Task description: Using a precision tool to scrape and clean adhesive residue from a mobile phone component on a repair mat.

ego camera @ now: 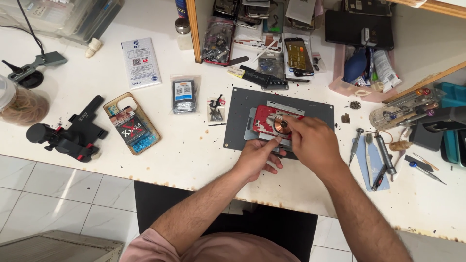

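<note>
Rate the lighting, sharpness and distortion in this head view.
Head view: even, bright light on the white workbench, soft short shadows under the left hand and right hand; the opened phone is sharp; wide-lens bending at the edges, no glare.

phone (272, 120) lower part hidden under hands, jar (17, 104) cut by left edge

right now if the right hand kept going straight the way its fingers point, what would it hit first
The right hand points up and left, fingertips already on the round copper coil of the opened red phone. Past it, probably the small parts bag, though height is unclear.
</note>
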